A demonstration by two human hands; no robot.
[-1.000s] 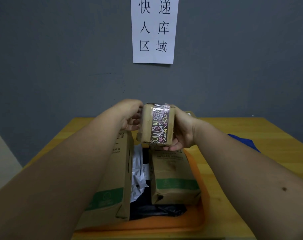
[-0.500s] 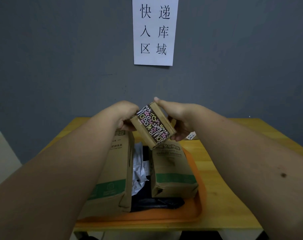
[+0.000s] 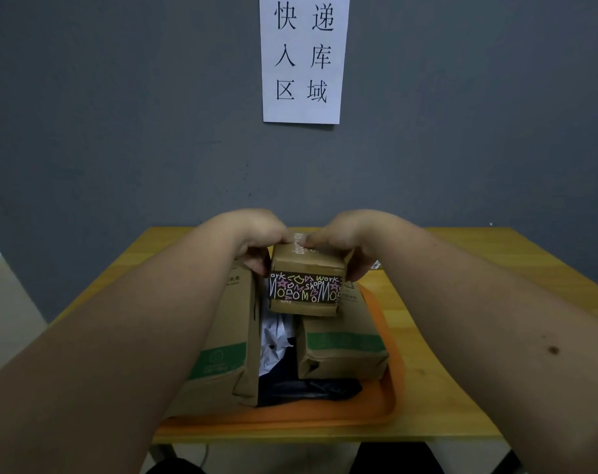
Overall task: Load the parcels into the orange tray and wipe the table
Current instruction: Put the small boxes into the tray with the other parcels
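Cardboard, plastic, wood and paper, mostly matt.

Matt brown cardboard on the small parcel [image 3: 306,280], banded with glossy black printed tape [image 3: 304,290]; same dull cardboard, with green printed bands, on the tall box [image 3: 222,340] and the low box [image 3: 342,350]. Smooth orange plastic with a faint sheen for the tray [image 3: 390,388]. Shiny, crinkled black plastic bag [image 3: 311,388] beside creased white plastic film [image 3: 273,340]. Smooth light wood with visible grain on the worktop [image 3: 444,398]. Flat matt white paper for the sign [image 3: 302,58], on a matt grey painted wall [image 3: 120,131].
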